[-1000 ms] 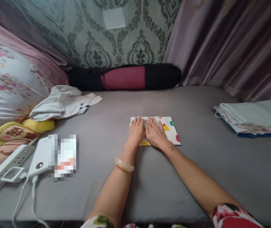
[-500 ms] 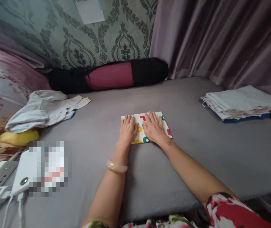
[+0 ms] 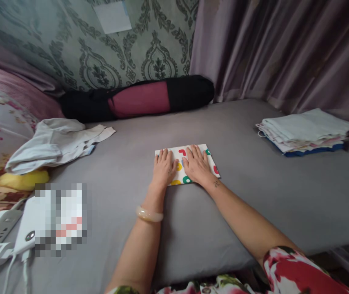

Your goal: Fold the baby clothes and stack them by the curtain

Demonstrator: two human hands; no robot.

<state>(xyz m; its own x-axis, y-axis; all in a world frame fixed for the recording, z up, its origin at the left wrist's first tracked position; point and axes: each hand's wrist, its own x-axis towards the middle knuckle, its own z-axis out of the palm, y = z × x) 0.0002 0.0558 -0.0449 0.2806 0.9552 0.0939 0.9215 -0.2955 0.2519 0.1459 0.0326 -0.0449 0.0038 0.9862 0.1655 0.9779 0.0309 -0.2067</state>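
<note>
A flat white rectangle of what looks like folded cloth (image 3: 179,178), printed with red, yellow, green and blue shapes, lies on the grey sheet (image 3: 125,163). My left hand (image 3: 164,166) rests flat on its left side, palm down with fingers stretched forward. On the right part, my right hand (image 3: 197,164) also lies palm down, its fingers slightly spread. Between the two thumbs a strip of the print shows. Both palms hide much of the surface beneath them. A pale bangle (image 3: 149,214) circles my left wrist.
At right sits a stack of folded cloths (image 3: 309,130). A crumpled pale garment (image 3: 53,141) lies at left, above a yellow item (image 3: 24,179). Nearer are a white power bank (image 3: 35,216), cables and a power strip (image 3: 1,228). A long black-and-maroon bag (image 3: 140,98) lies along the wall.
The view has shifted very slightly. Both hands stay flat on the printed cloth, with no visible movement against it.
</note>
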